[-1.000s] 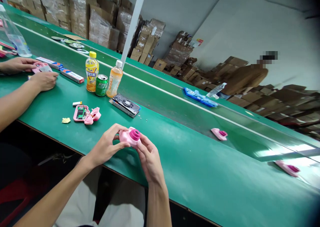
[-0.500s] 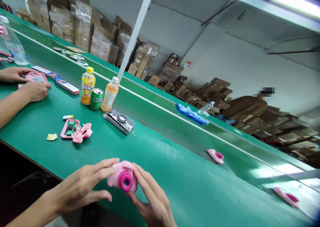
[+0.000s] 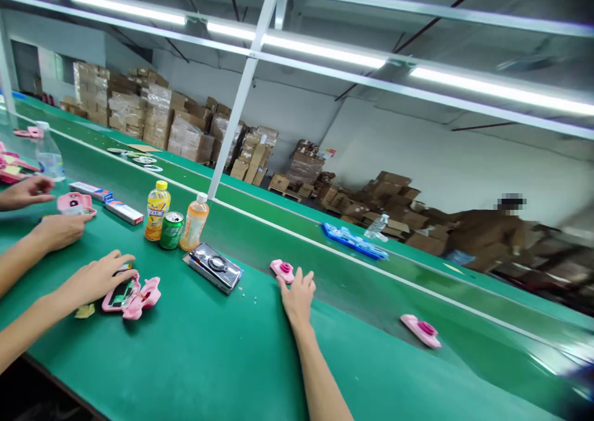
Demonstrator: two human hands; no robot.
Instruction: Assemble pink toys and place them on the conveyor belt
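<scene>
My left hand (image 3: pixel 99 277) reaches over an opened pink toy camera (image 3: pixel 136 302), whose green circuit board shows in one half of the shell. Its fingers are stretched out at the top edge of that shell, largely covering a small battery there. My right hand (image 3: pixel 298 294) is extended to the belt, fingers apart, just beside a closed pink toy camera (image 3: pixel 283 270) with a magenta lens ring. Whether the thumb still touches that camera I cannot tell. Another closed pink camera (image 3: pixel 421 331) lies farther right along the belt.
At left, a co-worker's hands (image 3: pixel 60 230) are at a pink shell part (image 3: pixel 77 204). Two drink bottles, a green can (image 3: pixel 171 230) and a boxed black item (image 3: pixel 213 267) stand mid-table. A blue tray (image 3: pixel 353 241) lies beyond the belt. A person (image 3: pixel 487 235) is by the cartons.
The pink camera held between both hands is now on the belt by my right hand. My left hand has moved left to the opened camera. The view has tilted up.
</scene>
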